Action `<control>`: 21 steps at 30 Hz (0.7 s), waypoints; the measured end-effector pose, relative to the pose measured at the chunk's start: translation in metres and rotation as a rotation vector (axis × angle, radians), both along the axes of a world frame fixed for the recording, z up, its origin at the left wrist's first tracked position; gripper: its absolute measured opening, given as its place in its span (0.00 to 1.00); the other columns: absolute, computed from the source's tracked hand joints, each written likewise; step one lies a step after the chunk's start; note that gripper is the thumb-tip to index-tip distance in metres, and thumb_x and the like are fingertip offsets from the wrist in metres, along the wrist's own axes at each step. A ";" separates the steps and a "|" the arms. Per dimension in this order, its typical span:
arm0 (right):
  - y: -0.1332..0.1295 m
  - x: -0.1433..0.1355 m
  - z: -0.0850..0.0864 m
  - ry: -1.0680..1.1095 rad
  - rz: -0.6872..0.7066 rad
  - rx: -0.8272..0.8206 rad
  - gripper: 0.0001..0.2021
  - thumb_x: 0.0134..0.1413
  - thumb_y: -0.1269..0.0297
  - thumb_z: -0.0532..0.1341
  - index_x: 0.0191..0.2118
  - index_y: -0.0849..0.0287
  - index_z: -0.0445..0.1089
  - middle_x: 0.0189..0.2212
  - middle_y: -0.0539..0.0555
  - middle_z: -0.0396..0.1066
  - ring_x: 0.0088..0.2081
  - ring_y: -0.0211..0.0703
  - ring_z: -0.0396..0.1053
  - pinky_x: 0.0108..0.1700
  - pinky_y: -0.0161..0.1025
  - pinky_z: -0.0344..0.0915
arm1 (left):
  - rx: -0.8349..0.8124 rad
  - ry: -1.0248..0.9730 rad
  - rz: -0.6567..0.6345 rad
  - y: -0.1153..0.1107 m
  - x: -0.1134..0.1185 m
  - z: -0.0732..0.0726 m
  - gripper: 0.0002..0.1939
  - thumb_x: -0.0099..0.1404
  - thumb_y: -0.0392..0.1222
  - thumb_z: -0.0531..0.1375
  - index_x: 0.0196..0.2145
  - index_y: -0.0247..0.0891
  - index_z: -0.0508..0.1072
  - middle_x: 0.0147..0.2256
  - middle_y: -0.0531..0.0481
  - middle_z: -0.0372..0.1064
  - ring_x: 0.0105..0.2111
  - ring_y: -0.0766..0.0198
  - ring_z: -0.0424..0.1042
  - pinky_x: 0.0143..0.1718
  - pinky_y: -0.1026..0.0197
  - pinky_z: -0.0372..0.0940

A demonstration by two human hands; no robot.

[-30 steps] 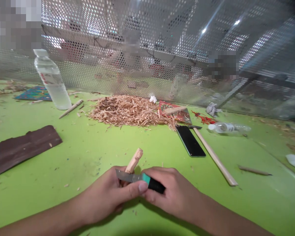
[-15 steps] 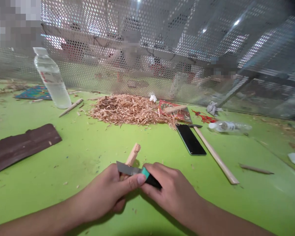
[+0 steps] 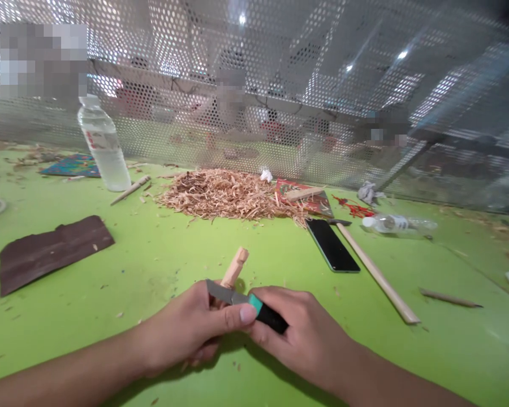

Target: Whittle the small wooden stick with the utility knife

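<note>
My left hand [image 3: 195, 322] is closed round the lower part of a small carved wooden stick [image 3: 236, 268], whose notched upper end sticks out away from me. The left thumb presses on the knife near the base of its blade. In my right hand [image 3: 299, 330] is a carving knife [image 3: 271, 317] with a black and teal handle. Its flat grey blade [image 3: 220, 291] points left and lies across the stick. The stick's lower end is hidden by my left fingers.
Beyond my hands lies a heap of wood shavings [image 3: 224, 195]. A phone [image 3: 333, 244] and a hammer [image 3: 377, 274] are to the right, with a pencil [image 3: 449, 298] farther out. Sandpaper [image 3: 55, 254] and an upright water bottle [image 3: 106, 150] stand left. A perforated screen [image 3: 186, 130] closes the back.
The view has shifted slightly, so everything appears a little lower and farther right. My grip on stick and knife looks the same, the blade tilted slightly more.
</note>
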State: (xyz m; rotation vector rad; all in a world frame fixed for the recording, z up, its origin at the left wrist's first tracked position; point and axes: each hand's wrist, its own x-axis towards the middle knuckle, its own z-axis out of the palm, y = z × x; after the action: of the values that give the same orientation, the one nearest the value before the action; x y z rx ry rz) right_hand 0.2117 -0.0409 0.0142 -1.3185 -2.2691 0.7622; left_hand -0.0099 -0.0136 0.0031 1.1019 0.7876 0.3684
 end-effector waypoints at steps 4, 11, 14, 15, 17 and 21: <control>-0.002 0.003 -0.002 0.010 -0.026 0.014 0.15 0.72 0.51 0.63 0.41 0.59 0.75 0.34 0.55 0.78 0.34 0.49 0.75 0.36 0.39 0.64 | 0.009 0.009 -0.003 0.000 0.000 0.003 0.27 0.64 0.66 0.70 0.28 0.41 0.69 0.11 0.64 0.55 0.11 0.75 0.50 0.12 0.73 0.50; 0.002 0.002 0.001 0.034 -0.025 -0.041 0.23 0.74 0.43 0.57 0.39 0.59 0.74 0.33 0.55 0.77 0.34 0.49 0.74 0.36 0.39 0.62 | 0.030 0.038 0.004 0.001 0.002 0.006 0.27 0.64 0.68 0.69 0.30 0.41 0.70 0.11 0.65 0.55 0.11 0.74 0.50 0.12 0.73 0.50; 0.001 0.000 0.005 0.068 -0.039 -0.118 0.23 0.72 0.43 0.59 0.35 0.58 0.72 0.30 0.52 0.74 0.31 0.45 0.70 0.34 0.38 0.59 | 0.056 0.052 0.007 0.000 0.003 0.005 0.28 0.64 0.70 0.67 0.30 0.41 0.69 0.12 0.65 0.54 0.11 0.73 0.50 0.12 0.72 0.49; 0.001 0.001 0.007 0.077 -0.051 -0.159 0.22 0.71 0.43 0.61 0.33 0.57 0.71 0.28 0.50 0.71 0.29 0.43 0.67 0.32 0.37 0.57 | 0.068 0.060 0.010 -0.001 0.003 0.005 0.28 0.64 0.70 0.67 0.30 0.41 0.69 0.12 0.65 0.53 0.11 0.73 0.49 0.13 0.71 0.48; 0.001 0.002 0.011 0.100 -0.066 -0.276 0.22 0.69 0.45 0.65 0.31 0.58 0.69 0.24 0.46 0.65 0.27 0.39 0.61 0.29 0.35 0.53 | 0.100 0.082 0.027 -0.004 0.003 0.003 0.29 0.65 0.71 0.65 0.28 0.41 0.68 0.13 0.64 0.54 0.13 0.74 0.49 0.13 0.70 0.47; 0.006 0.007 0.020 0.221 0.016 -0.506 0.17 0.69 0.51 0.67 0.34 0.59 0.75 0.25 0.44 0.60 0.28 0.36 0.55 0.29 0.33 0.51 | 0.165 0.142 0.077 -0.011 0.005 0.002 0.31 0.67 0.72 0.63 0.24 0.41 0.65 0.15 0.60 0.58 0.16 0.72 0.54 0.17 0.69 0.50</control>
State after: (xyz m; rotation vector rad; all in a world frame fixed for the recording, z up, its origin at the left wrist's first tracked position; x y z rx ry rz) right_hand 0.2190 -0.0353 0.0342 -1.3367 -1.9833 1.4793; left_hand -0.0046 -0.0241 0.0047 1.2647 0.9394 0.4295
